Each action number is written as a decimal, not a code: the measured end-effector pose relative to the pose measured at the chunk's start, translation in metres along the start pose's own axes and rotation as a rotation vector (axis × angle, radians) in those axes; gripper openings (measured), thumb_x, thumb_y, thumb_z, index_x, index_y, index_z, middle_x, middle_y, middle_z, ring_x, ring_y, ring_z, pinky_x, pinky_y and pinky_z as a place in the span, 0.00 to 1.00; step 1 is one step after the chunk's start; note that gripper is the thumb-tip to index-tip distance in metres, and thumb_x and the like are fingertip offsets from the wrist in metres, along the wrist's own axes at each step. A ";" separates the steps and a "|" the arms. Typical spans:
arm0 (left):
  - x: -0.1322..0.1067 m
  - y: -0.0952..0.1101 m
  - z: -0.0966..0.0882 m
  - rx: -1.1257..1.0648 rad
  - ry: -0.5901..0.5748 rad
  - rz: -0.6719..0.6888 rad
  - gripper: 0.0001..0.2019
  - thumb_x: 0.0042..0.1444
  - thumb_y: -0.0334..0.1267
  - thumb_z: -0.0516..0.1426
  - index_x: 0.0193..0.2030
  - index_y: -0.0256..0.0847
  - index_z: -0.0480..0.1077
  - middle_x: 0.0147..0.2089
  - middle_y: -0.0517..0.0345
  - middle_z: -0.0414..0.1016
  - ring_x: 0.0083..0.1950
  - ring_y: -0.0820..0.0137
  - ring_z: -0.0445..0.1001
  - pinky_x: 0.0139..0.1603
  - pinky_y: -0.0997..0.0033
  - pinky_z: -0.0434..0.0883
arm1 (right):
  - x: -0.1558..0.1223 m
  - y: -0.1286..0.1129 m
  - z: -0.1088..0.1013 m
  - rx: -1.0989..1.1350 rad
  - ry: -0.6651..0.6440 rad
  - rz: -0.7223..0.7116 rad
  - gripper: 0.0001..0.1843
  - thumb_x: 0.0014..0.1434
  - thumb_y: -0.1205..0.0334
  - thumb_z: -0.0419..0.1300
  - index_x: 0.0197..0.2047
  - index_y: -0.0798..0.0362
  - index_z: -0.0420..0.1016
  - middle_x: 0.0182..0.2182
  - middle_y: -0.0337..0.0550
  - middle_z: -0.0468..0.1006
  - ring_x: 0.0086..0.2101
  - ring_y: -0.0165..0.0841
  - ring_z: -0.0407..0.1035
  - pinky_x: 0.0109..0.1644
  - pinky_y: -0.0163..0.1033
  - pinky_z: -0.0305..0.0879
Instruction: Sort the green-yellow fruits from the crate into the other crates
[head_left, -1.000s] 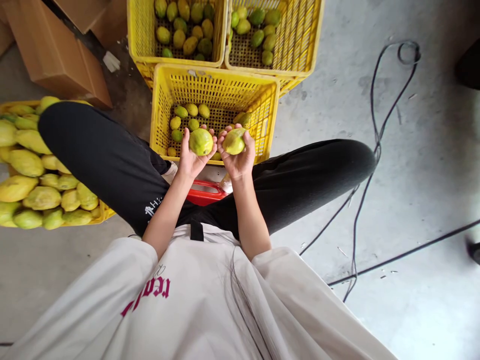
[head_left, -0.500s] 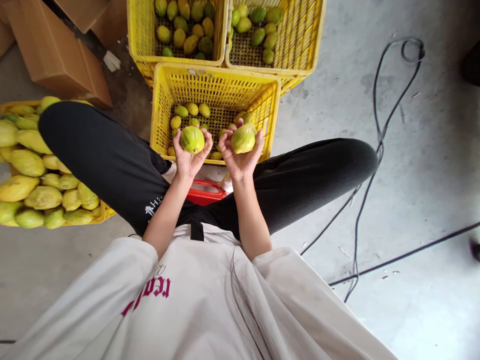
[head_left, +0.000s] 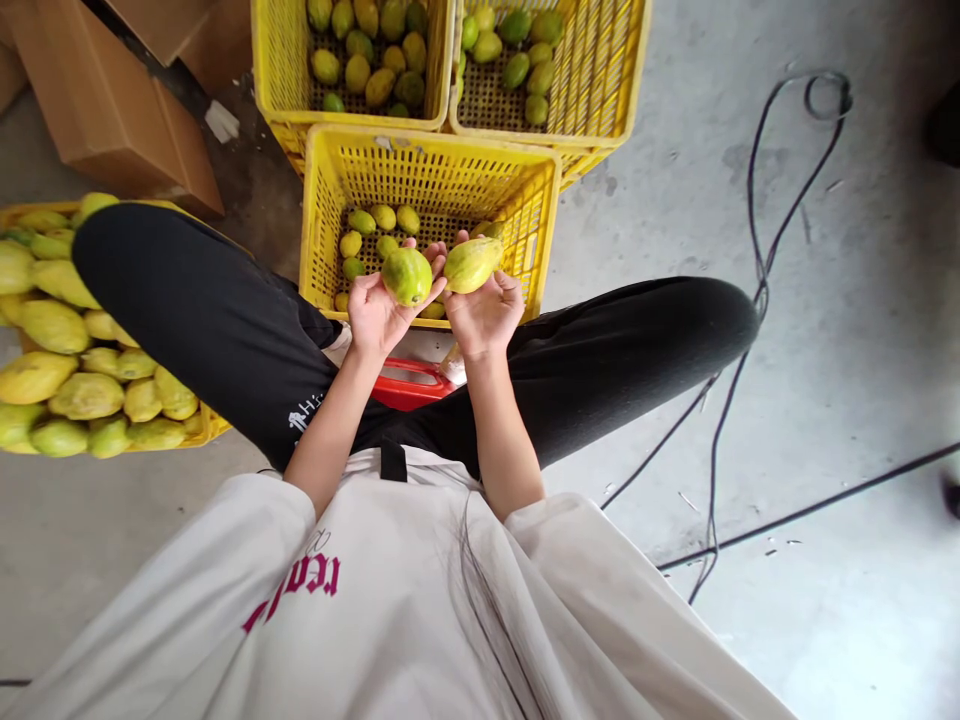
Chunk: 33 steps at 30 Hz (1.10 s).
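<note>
My left hand (head_left: 375,312) is palm up with its fingers curled round a round green-yellow fruit (head_left: 406,275). Beside it, my right hand (head_left: 486,312) holds a longer green-yellow fruit (head_left: 471,264) at its fingertips, lying sideways. The two fruits almost touch. Both hands hover over the near rim of a yellow plastic crate (head_left: 540,215) that holds several small fruits on its bottom. I sit with my legs in black trousers spread to either side of this crate.
Two more yellow crates (head_left: 281,70) (head_left: 600,90) with fruit stand behind the near one. A crate heaped with yellow-green fruit (head_left: 67,370) is at my left. Cardboard boxes (head_left: 112,100) lie at the back left. Black cables (head_left: 750,300) run across the concrete floor at right. A red object (head_left: 409,385) sits between my legs.
My hands have drawn closer together. The left fruit has shifted right and the right fruit has been turned to lie sideways at my fingertips.
</note>
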<state>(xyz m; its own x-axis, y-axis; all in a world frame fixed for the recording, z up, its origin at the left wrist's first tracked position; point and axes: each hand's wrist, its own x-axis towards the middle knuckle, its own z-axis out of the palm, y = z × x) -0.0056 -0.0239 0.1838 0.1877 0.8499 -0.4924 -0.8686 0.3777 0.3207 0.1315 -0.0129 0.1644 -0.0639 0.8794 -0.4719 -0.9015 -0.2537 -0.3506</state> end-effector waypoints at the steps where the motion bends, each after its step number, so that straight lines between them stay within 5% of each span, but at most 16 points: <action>1: -0.001 0.000 0.001 0.002 -0.001 -0.008 0.28 0.77 0.45 0.35 0.63 0.42 0.73 0.60 0.47 0.82 0.80 0.58 0.66 0.73 0.50 0.74 | 0.000 -0.001 0.001 0.007 0.000 -0.009 0.17 0.61 0.54 0.57 0.53 0.39 0.77 0.51 0.38 0.86 0.60 0.40 0.79 0.56 0.54 0.84; 4: -0.001 0.001 0.003 -0.002 0.016 -0.005 0.28 0.79 0.45 0.35 0.65 0.44 0.72 0.61 0.51 0.82 0.81 0.56 0.64 0.74 0.48 0.73 | -0.002 -0.001 0.003 -0.008 -0.017 -0.023 0.16 0.61 0.55 0.58 0.52 0.39 0.76 0.49 0.37 0.86 0.57 0.37 0.80 0.53 0.47 0.84; 7: 0.002 0.000 0.000 -0.015 0.096 -0.023 0.27 0.80 0.50 0.39 0.64 0.46 0.75 0.60 0.52 0.83 0.81 0.56 0.65 0.74 0.56 0.73 | -0.003 0.002 0.002 -0.012 -0.013 -0.029 0.10 0.61 0.49 0.64 0.44 0.41 0.76 0.40 0.36 0.85 0.50 0.34 0.81 0.54 0.40 0.83; 14: 0.006 -0.003 -0.005 0.003 0.248 -0.057 0.19 0.76 0.55 0.52 0.64 0.52 0.75 0.62 0.54 0.80 0.73 0.55 0.75 0.67 0.55 0.80 | 0.001 0.007 -0.005 -0.046 0.001 0.122 0.17 0.59 0.41 0.65 0.47 0.39 0.74 0.41 0.36 0.83 0.51 0.39 0.80 0.52 0.48 0.86; 20: 0.003 -0.002 0.001 -0.035 0.189 -0.013 0.24 0.78 0.53 0.44 0.64 0.47 0.74 0.63 0.50 0.80 0.76 0.55 0.72 0.69 0.53 0.79 | -0.001 0.006 -0.001 0.002 0.013 0.098 0.15 0.61 0.42 0.63 0.45 0.41 0.76 0.39 0.38 0.83 0.50 0.38 0.81 0.54 0.46 0.85; 25: 0.004 -0.001 0.004 -0.016 0.170 0.081 0.25 0.79 0.45 0.38 0.65 0.45 0.73 0.63 0.49 0.80 0.78 0.55 0.70 0.71 0.49 0.77 | -0.004 0.002 0.003 0.084 0.006 0.041 0.14 0.61 0.48 0.60 0.48 0.40 0.78 0.45 0.40 0.86 0.63 0.42 0.75 0.65 0.58 0.78; 29: 0.007 -0.001 0.003 -0.036 0.222 0.080 0.26 0.81 0.51 0.39 0.56 0.44 0.75 0.60 0.50 0.81 0.76 0.60 0.72 0.67 0.63 0.80 | -0.006 0.001 0.007 0.055 -0.025 0.018 0.13 0.59 0.52 0.63 0.48 0.40 0.79 0.48 0.39 0.87 0.71 0.44 0.67 0.72 0.59 0.71; 33: 0.010 -0.001 0.000 -0.059 0.345 0.106 0.21 0.80 0.51 0.45 0.50 0.45 0.75 0.59 0.53 0.80 0.73 0.64 0.75 0.63 0.70 0.80 | -0.001 0.001 0.004 -0.003 0.060 -0.016 0.10 0.65 0.47 0.64 0.44 0.41 0.78 0.39 0.37 0.85 0.60 0.40 0.78 0.60 0.51 0.83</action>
<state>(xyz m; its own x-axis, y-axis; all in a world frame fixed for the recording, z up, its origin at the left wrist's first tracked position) -0.0028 -0.0159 0.1783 -0.0623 0.7052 -0.7062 -0.9020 0.2631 0.3423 0.1289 -0.0123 0.1673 -0.0232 0.8575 -0.5140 -0.9008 -0.2409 -0.3613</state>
